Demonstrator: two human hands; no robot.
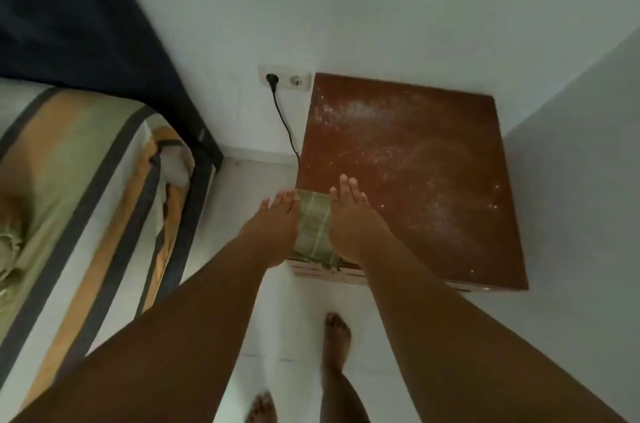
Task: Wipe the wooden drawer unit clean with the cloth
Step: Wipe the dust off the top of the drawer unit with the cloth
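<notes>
The wooden drawer unit (415,159) stands in the corner, its reddish-brown top speckled with white dust. A green checked cloth (314,227) lies on the unit's near left corner. My left hand (273,225) is flat with fingers extended, just off the unit's left edge and touching the cloth's left side. My right hand (353,218) rests flat on the cloth's right side, fingers stretched over the top. Neither hand is closed around the cloth. The drawer fronts are mostly hidden below the top's front edge.
A bed (69,187) with striped bedding and a dark headboard fills the left. A wall socket (285,80) with a black cable (287,132) sits left of the unit. White walls close the corner behind and to the right. My bare feet (336,339) stand on the pale floor.
</notes>
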